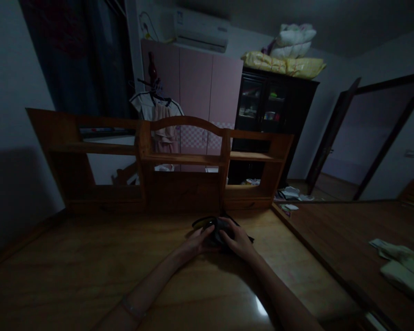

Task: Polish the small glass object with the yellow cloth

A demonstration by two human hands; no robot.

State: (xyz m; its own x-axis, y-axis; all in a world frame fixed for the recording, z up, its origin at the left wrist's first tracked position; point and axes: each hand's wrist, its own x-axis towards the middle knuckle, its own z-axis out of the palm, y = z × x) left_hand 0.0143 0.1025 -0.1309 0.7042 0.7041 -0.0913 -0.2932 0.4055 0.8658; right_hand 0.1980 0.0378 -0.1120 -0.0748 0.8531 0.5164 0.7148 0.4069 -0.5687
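A dark grey and black object [216, 233] lies on the wooden desk [152, 285], with a black strip and a yellowish patch at its left and a dark flap or strap sticking out at its right. It is too dim to tell its kind. My left hand [198, 241] grips it from the left, the thumb on top and the fingers low along the near side. From the right, my right hand [237, 238] closes over its top, fingers curled and thumb pressed in. Much of the object is hidden under both hands.
A wooden shelf unit [184, 159] rises along the desk's far edge. At the right, a raised rim [307, 246] borders a brown wooden surface with crumpled pale cloth [403, 264] on it. Beyond stand a pink wardrobe [195, 87], a dark cabinet [298, 105] and an open doorway.
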